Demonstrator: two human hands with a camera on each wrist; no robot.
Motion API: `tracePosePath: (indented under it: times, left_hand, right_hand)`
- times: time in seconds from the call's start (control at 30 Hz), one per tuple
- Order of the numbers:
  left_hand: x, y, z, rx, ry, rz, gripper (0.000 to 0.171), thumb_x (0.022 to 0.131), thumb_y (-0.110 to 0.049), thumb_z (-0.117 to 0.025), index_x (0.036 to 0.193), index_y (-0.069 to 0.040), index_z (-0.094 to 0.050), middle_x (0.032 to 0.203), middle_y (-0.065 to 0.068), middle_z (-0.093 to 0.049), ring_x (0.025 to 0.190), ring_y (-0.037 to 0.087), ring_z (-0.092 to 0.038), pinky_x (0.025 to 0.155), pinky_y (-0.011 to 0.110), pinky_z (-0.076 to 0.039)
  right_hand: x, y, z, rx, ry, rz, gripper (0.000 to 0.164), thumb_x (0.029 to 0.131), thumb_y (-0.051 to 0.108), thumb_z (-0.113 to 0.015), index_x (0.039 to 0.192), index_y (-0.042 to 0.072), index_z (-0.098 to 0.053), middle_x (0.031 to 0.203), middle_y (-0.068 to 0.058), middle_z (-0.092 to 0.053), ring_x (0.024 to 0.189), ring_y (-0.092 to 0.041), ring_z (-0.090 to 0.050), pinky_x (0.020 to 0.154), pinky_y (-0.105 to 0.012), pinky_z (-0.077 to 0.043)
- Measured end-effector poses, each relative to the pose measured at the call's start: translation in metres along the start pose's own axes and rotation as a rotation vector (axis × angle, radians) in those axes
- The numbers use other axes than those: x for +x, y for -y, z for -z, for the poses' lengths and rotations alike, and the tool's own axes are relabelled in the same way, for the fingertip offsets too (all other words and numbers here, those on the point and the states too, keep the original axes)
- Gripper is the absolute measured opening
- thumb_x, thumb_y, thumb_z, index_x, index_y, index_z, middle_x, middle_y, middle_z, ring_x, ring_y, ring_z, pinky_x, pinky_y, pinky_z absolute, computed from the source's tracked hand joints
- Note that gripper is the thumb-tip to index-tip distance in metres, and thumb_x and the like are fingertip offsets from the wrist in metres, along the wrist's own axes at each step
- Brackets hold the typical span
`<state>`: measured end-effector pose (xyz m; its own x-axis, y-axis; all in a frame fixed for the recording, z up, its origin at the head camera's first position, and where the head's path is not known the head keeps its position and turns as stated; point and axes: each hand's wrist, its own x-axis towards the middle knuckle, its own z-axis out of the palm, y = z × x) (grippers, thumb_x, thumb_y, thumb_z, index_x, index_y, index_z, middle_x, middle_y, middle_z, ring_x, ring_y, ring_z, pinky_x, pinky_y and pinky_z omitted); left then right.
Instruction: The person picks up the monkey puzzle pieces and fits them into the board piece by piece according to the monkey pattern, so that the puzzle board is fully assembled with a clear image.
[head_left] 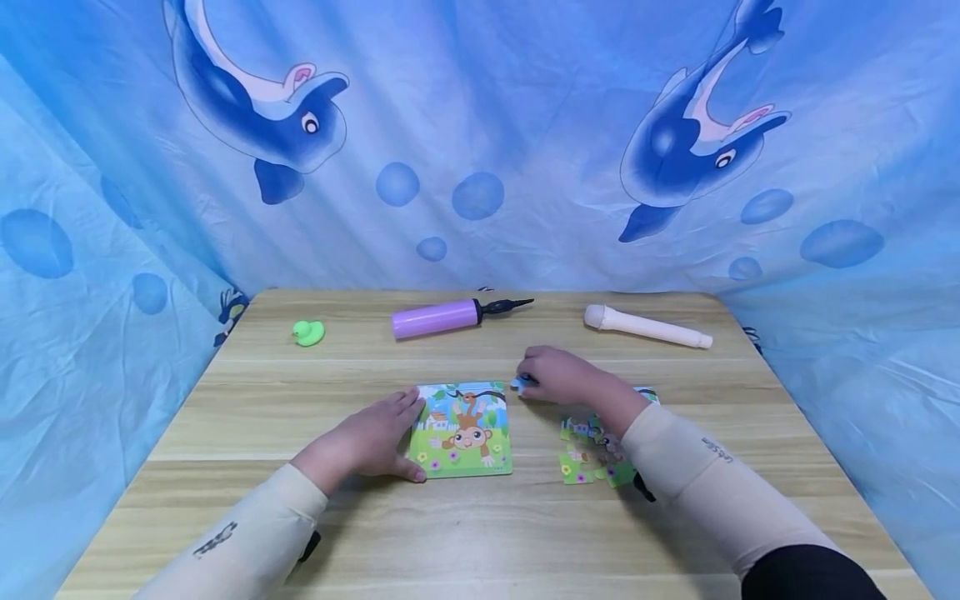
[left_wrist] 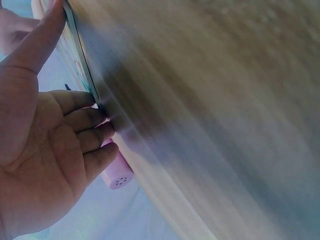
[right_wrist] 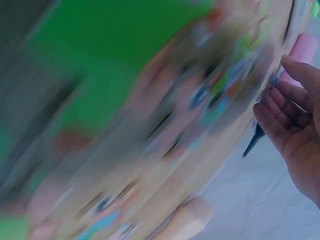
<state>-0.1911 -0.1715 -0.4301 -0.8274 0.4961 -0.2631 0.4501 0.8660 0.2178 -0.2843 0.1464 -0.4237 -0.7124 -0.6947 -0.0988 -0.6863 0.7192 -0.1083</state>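
A square puzzle picture of a hanging monkey (head_left: 465,462) lies flat on the table. Along its left edge rests my left hand (head_left: 375,437), thumb at the near corner and fingertips at the far one; the left wrist view shows these fingers (left_wrist: 92,140) fairly straight against the thin edge. Just beyond the picture's far right corner, my right hand (head_left: 558,377) pinches a small blue puzzle piece (head_left: 516,384), mostly covered by the fingers. Several puzzle pieces (head_left: 576,468) lie to the right, partly hidden beneath my right forearm and blurred in the right wrist view.
Toward the back of the wooden table (head_left: 465,533) lie a purple hand pump (head_left: 438,319) with a black nozzle and a whitish microphone (head_left: 652,327). A green toy duck (head_left: 308,333) sits at the back left. Blue dolphin-print curtain (head_left: 480,100) hangs behind and at both sides.
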Motion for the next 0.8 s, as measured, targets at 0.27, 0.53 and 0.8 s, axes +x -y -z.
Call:
tracePosePath:
  times: [0.27, 0.53, 0.8]
  left_hand:
    - [0.000, 0.003, -0.001, 0.006, 0.003, 0.008, 0.115, 0.071, -0.068, -0.074, 0.152, 0.000, -0.030, 0.161, 0.019, -0.022, 0.148, 0.040, -0.023, 0.119, 0.052, -0.026]
    - [0.001, 0.004, -0.001, 0.015, 0.003, 0.005, 0.114, 0.072, -0.068, -0.073, 0.153, 0.000, -0.030, 0.161, 0.018, -0.023, 0.148, 0.039, -0.024, 0.118, 0.051, -0.028]
    - [0.000, 0.002, -0.001, 0.004, 0.003, -0.003, 0.112, 0.074, -0.066, -0.074, 0.152, 0.000, -0.030, 0.161, 0.018, -0.022, 0.148, 0.039, -0.023, 0.119, 0.051, -0.027]
  right_hand:
    - [0.033, 0.046, 0.005, -0.034, -0.005, 0.098, 0.028, 0.095, 0.033, -0.065, 0.112, 0.012, -0.069, 0.098, 0.001, -0.057, 0.085, -0.012, -0.050, 0.081, -0.030, -0.050]
    - [0.060, 0.081, 0.000, -0.083, 0.059, 0.089, 0.025, 0.095, 0.034, -0.064, 0.109, 0.014, -0.069, 0.095, 0.003, -0.056, 0.083, -0.012, -0.050, 0.076, -0.028, -0.049]
    - [0.070, 0.094, -0.009, -0.127, 0.090, 0.030, 0.026, 0.094, 0.033, -0.066, 0.113, 0.017, -0.070, 0.097, 0.005, -0.056, 0.085, -0.011, -0.051, 0.078, -0.025, -0.050]
